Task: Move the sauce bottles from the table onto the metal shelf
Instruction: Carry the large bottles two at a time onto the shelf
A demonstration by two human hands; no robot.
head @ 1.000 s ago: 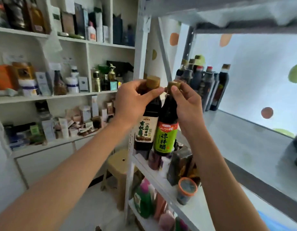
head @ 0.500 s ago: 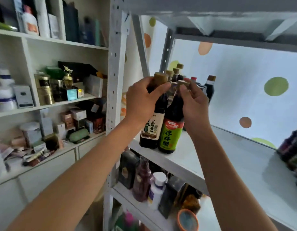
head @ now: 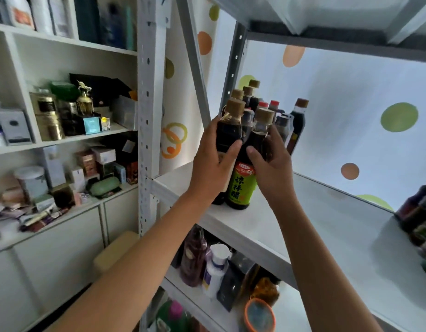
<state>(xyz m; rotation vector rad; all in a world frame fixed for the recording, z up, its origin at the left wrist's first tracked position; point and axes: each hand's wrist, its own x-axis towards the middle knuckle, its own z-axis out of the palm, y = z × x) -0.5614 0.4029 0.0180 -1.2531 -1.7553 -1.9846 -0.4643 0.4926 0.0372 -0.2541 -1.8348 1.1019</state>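
Item: 2 sauce bottles, on metal shelf (head: 255, 219), near-left edge, in front of far bottle group (head: 274, 109).
L hand (head: 212, 164) wrapped round dark bottle (head: 228, 133); R hand (head: 271, 168) wrapped round green-label bottle (head: 243, 183).
Bases look seated.
Tip: push both back from edge, keep upright, let go only once steady.

dark bottle (head: 227, 137): tan cap | second bottle (head: 243, 185): green label | shelf (head: 267, 226): white | wall (head: 350, 97): green, orange dots
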